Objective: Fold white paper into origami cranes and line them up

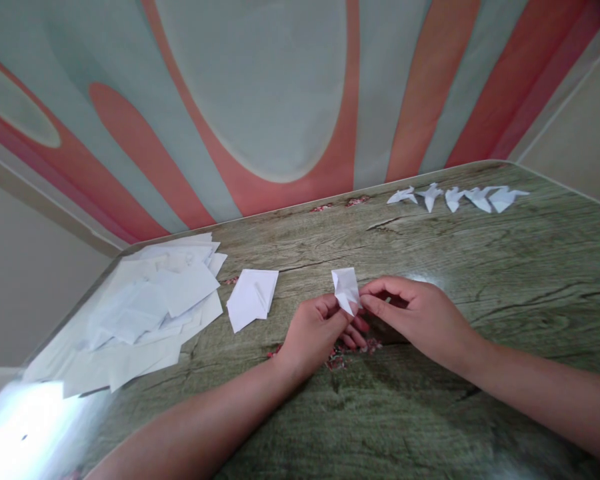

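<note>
While the left hand (314, 330) and right hand (427, 317) pinch a small folded white paper piece (347, 285) well in from the greenish-brown wood-grain tabletop (480, 263)'s far edge, light, even pressure should keep its layers aligned.

One view, from a camera worn on the person's head, looks forward and down from above and behind the fingers (387, 285), near enough to take in both forearms (205, 427). The wood-grain table (380, 420) spreads around the fingers, and beyond them the view reaches a patterned wall (410, 87).
</note>
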The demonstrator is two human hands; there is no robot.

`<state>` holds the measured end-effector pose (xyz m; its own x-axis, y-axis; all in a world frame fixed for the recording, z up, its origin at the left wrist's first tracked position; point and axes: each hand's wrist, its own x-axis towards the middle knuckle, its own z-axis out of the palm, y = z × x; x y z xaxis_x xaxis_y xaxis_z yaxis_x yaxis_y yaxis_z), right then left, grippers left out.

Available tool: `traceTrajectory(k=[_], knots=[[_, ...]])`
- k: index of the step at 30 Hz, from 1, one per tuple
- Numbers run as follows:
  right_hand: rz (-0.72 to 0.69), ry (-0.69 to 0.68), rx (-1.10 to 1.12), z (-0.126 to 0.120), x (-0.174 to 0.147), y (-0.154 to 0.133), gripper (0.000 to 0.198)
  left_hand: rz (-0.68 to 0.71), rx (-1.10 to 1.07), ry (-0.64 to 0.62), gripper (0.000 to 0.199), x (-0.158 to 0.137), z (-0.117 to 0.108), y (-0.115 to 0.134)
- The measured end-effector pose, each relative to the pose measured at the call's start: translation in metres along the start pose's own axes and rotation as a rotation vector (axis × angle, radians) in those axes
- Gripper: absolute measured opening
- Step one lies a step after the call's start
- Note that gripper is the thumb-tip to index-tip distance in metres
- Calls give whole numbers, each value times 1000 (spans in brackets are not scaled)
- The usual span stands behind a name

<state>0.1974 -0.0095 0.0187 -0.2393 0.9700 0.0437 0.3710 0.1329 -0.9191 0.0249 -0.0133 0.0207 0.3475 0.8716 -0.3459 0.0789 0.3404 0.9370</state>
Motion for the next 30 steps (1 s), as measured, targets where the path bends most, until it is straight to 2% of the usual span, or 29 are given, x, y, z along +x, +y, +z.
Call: traceTrajectory(k=[6, 10, 18, 25, 30], knots=[[197, -185, 322, -1, 7, 13, 29, -22, -80, -85, 23, 0, -6, -3], [227, -234, 471, 1, 8, 16, 29, -37, -86, -95, 25, 0, -7, -4], [245, -280, 570, 2, 8, 16, 30, -27, -73, -126, 28, -1, -8, -4], [248, -280, 585, 3, 7, 16, 28, -34, -53, -94, 30, -2, -8, -2], [268, -339, 612, 3, 7, 17, 27, -23, -52, -149, 30, -2, -9, -2]])
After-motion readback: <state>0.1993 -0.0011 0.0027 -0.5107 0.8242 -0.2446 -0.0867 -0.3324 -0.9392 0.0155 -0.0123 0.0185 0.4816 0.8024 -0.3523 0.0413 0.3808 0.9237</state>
